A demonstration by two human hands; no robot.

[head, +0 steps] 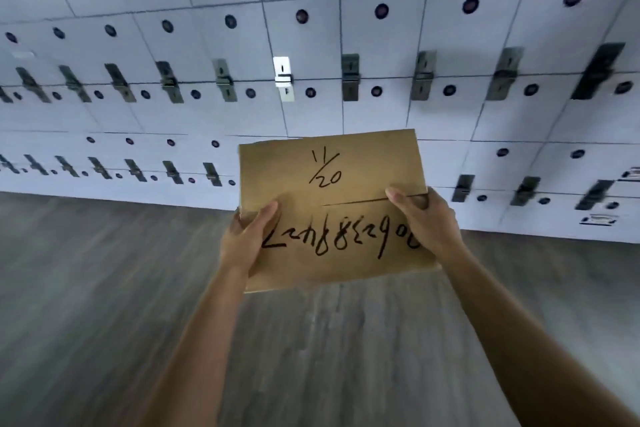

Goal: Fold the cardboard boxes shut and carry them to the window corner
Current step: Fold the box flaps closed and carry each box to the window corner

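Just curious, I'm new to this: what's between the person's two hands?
The head view shows a cardboard box between the left hand and right hand. Each grips a side, thumbs on its closed top, which bears black handwriting.

cardboard box (332,211): flaps shut, black handwriting on top, held above grey wood-look floor (104,288) | left hand (244,241): grip on left edge, thumb on top | right hand (427,222): grip on right edge; thumb on top | behind: white lockers (346,55) with dark round locks

Brown cardboard box (332,208) held aloft; flaps folded shut; black handwriting on top
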